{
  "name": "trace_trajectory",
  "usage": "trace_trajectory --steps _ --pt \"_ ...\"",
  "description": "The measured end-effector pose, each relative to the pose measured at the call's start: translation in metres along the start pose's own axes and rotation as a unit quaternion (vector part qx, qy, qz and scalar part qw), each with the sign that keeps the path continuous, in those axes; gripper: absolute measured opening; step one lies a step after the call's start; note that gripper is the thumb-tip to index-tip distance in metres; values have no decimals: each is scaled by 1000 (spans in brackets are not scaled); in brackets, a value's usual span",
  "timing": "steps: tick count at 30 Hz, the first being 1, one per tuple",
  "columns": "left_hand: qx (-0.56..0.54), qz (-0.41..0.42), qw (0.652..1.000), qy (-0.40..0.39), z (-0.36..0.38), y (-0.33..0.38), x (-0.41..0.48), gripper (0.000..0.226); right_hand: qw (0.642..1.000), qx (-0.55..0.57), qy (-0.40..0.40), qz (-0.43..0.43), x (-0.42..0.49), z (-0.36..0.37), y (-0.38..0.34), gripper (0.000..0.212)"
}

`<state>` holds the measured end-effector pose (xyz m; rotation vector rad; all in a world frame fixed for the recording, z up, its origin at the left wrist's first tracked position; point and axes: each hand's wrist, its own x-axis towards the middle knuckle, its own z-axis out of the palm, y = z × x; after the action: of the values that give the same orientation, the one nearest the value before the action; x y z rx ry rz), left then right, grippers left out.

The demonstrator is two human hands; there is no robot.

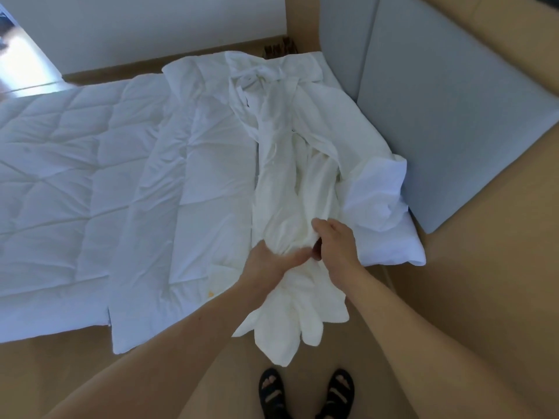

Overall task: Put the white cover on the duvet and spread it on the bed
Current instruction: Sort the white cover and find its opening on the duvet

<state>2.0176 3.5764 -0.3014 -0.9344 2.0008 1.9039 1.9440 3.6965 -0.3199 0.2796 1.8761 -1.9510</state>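
Note:
A white quilted duvet point(75, 176) lies spread over the bed, reaching from the left edge of the view to the middle. Along its right side lies the white cover point(287, 176), bunched into a long crumpled roll that runs from the far end to the near edge, where its end hangs off the bed point(290, 334). My left hand point(266, 261) and my right hand point(335, 243) both grip the bunched cover near the bed's near edge, close together, fingers curled into the cloth.
A white pillow point(387, 225) lies right of the cover against the grey padded headboard point(453, 116). Brown floor surrounds the bed. My feet in black sandals point(305, 391) stand at the near edge. A white wall and a bright doorway point(24, 62) are at the far left.

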Motion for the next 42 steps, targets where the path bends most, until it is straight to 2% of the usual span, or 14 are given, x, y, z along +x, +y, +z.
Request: trace_trajectory --steps 2,5,9,11,15,18,23,26,28,29,31,34,38,42 --pt "-8 -45 998 -53 -3 7 2 44 1000 -13 -17 -15 4 0 -13 42" --pt "-62 -78 993 -57 -7 16 6 40 997 -30 -49 -41 9 -4 -20 41" --pt "-204 -69 975 -48 -11 20 9 37 994 -76 -69 -36 14 -13 -5 30" --pt "-225 -66 972 -28 -11 18 10 30 996 -56 -73 -21 18 -19 9 11" --pt "-240 -82 967 -3 -8 15 10 22 977 -125 -166 53 27 -33 42 67" --pt "-247 -97 964 9 -6 10 14 26 958 -125 -226 126 30 -37 59 75" --pt "-283 -113 951 50 -15 7 20 21 952 -156 -257 57 30 -42 61 44" --pt "-306 -120 943 58 -21 10 25 6 909 -291 -298 -15 33 -46 66 38" --pt "-288 -123 948 57 -23 13 26 5 902 -350 -244 -71 40 -45 65 24" --pt "-269 -120 954 57 -24 15 27 9 920 -329 -201 -76 42 -44 60 17" --pt "-246 -120 962 21 -29 17 28 30 958 -248 -124 -75 44 -45 40 10" --pt "-217 -132 959 -128 -33 23 24 60 964 -186 -105 -160 34 -41 2 45" --pt "-213 -112 932 -270 -29 27 20 65 900 -268 -202 -278 2 -14 -34 40" --pt "-209 -163 923 -278 -28 29 27 64 865 -310 -251 -304 -11 -8 -23 37"
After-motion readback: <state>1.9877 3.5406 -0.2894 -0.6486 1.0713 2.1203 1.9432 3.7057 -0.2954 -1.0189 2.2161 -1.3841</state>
